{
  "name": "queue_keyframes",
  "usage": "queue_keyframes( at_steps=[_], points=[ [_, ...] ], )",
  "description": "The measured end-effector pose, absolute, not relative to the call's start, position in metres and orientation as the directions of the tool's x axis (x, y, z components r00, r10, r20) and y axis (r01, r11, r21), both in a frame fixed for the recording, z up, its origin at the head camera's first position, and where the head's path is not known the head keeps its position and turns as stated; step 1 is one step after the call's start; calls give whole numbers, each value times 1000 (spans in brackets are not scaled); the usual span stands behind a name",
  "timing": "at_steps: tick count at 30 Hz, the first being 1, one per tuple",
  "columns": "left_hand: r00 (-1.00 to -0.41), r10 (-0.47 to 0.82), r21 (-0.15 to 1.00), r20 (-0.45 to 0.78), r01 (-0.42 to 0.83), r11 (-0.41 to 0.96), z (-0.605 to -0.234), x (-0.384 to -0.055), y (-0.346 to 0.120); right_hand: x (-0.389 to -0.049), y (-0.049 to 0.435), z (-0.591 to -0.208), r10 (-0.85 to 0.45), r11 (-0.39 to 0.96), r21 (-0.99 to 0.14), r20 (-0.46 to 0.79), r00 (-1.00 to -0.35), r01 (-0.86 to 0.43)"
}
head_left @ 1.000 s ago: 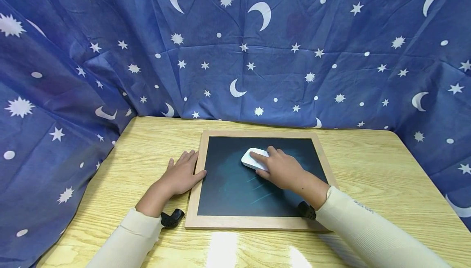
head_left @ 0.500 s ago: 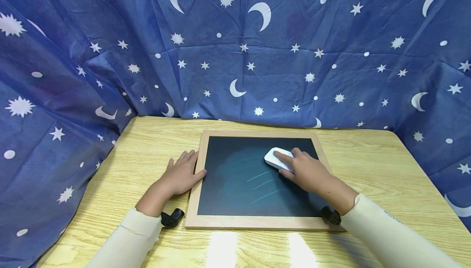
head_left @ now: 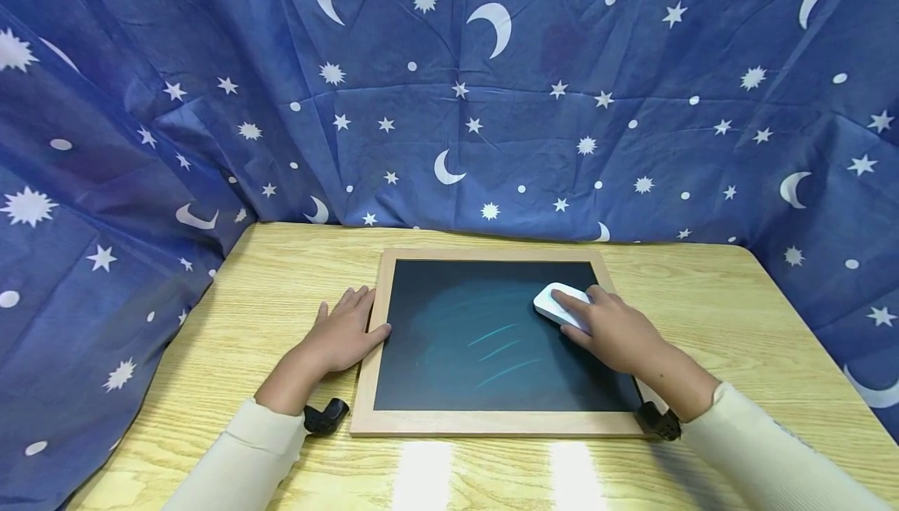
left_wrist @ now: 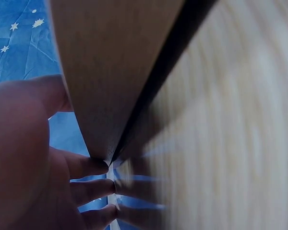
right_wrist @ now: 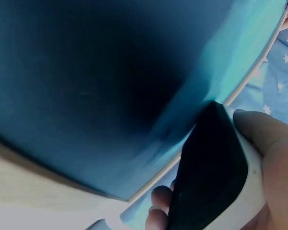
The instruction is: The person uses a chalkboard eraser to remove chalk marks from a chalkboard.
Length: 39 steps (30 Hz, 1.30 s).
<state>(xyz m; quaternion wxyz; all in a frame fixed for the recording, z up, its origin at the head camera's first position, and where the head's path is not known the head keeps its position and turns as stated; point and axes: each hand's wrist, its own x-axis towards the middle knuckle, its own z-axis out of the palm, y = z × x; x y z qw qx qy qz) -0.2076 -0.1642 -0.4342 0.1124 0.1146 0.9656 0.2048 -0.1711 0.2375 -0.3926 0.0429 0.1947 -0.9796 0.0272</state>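
A framed chalkboard [head_left: 435, 316] lies flat on the table, with a few light teal strokes [head_left: 500, 349] near its middle and a faint smear around them. In my right hand [head_left: 621, 331] is a white board eraser [head_left: 555, 302], over the board's upper right; the index finger stretches along its top. The right wrist view shows the eraser's black underside [right_wrist: 211, 167] tilted toward the camera, gripped between thumb and fingers. My left hand [head_left: 342, 343] rests at the left side of the wooden frame [left_wrist: 110, 62], thumb on top, straight fingers beside its outer edge.
The wood-grain table [head_left: 702, 308] extends on both sides of the board. A blue curtain [head_left: 393, 43] with white moons and stars hangs behind and along the sides. Black wrist cameras [head_left: 326, 417] sit at both cuffs.
My right hand has carried the eraser rightward across the board, uncovering more of the teal strokes. The left hand keeps its place on the frame. The head view has shifted slightly.
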Motion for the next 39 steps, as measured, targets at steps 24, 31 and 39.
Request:
queue_keyframes(
  at_steps=[24,31,39],
  points=[
    [-947,264,442,-180,162,882,-436,-208,-166,-177,160,-396,-454,890,80,86,-887,-448],
    [-948,266,455,-177,161,876,-434,-208,-165,-180,137,-393,-498,867,70,77,-864,-494],
    [-948,267,448,-172,167,879,-435,-208,-165,-183,124,-392,-511,859,73,54,-858,-507]
  ],
)
